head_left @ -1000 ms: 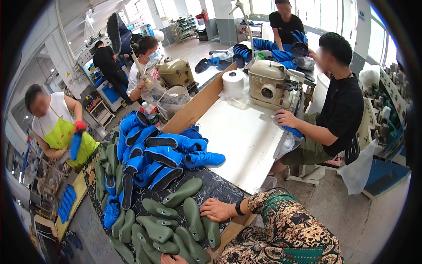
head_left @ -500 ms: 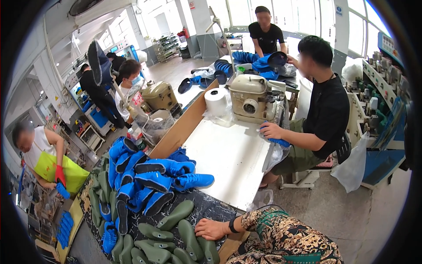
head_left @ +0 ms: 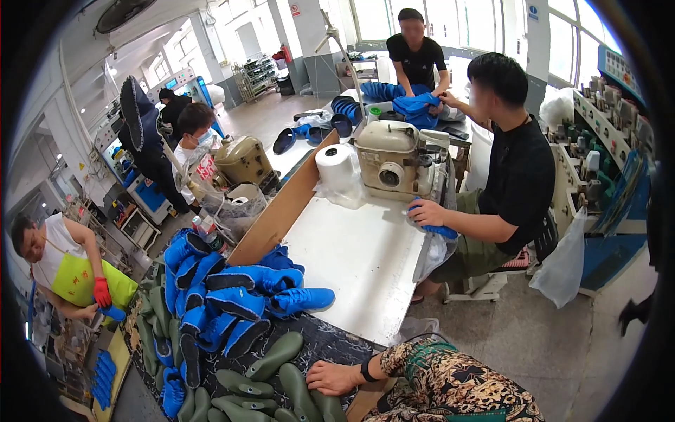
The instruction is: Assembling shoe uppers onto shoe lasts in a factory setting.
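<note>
My right hand (head_left: pixel 333 378), with a dark band on its wrist, rests palm down at the lower middle, fingers loosely stretched out. It lies over the end of an olive-green shoe last (head_left: pixel 329 404), touching it, with a second green last (head_left: pixel 298 392) beside the fingertips. Nothing shows gripped in it. More lasts lie left of the hand on the dark patterned table cover (head_left: pixel 330 339). Behind them is a heap of blue shoe uppers (head_left: pixel 235 301) with dark undersides; one blue upper (head_left: pixel 301 301) lies at the heap's right end. My left hand is out of view.
Beyond stands a white worktable (head_left: pixel 351 260) with a beige machine (head_left: pixel 394 158), white roll (head_left: pixel 339 165) and wooden divider (head_left: pixel 281 211). A seated co-worker (head_left: pixel 517 162) at right holds a blue piece. Another co-worker (head_left: pixel 81 264) at left wears a yellow-green apron and red glove.
The view has shifted slightly. My right hand stays on the lasts. At the back, a dark-soled blue piece has been turned over between two co-workers; the left co-worker's hands have moved together.
</note>
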`<state>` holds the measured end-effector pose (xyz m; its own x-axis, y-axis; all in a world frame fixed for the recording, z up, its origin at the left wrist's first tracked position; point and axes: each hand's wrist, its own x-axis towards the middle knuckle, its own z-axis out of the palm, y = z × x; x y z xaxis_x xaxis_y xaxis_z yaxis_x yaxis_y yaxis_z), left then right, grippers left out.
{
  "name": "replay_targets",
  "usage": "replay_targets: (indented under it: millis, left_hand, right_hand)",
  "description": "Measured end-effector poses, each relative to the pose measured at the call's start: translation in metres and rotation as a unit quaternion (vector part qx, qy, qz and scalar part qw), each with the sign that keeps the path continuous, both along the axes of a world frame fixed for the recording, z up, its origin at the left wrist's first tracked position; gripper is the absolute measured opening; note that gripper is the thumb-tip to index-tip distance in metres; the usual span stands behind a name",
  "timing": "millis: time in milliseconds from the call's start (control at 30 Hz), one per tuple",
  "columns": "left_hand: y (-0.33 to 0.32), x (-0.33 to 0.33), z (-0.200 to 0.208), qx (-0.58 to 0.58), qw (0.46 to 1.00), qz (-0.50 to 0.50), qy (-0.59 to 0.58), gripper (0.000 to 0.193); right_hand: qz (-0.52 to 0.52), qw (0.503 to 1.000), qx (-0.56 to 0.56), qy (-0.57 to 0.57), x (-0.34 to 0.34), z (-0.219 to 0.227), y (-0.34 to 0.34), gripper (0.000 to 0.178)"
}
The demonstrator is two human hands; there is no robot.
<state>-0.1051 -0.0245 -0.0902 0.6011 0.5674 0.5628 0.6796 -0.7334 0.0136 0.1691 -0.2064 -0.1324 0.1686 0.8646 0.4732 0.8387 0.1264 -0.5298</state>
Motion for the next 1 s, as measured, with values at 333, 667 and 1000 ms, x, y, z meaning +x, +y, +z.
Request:
replay_targets:
  millis: [333, 667, 1000]
  left_hand:
    - [0.003, -0.005, -0.010, -0.007, 1.000, -0.007, -0.001, 0.025]
    - [0.005, -0.008, -0.016, 0.009, 1.000, -0.009, -0.011, 0.023]
    - [0.005, -0.005, -0.014, 0.008, 1.000, -0.015, -0.020, 0.024]
  right_hand:
    - [-0.013, 0.999, 0.027, -0.014, -0.002, 0.000, -0.002, 0.023]
    - [-0.008, 1.000, 0.017, -0.020, -0.002, -0.001, -0.001, 0.024]
    - [-0.005, 1.000, -0.002, -0.026, 0.000, -0.004, 0.000, 0.027]
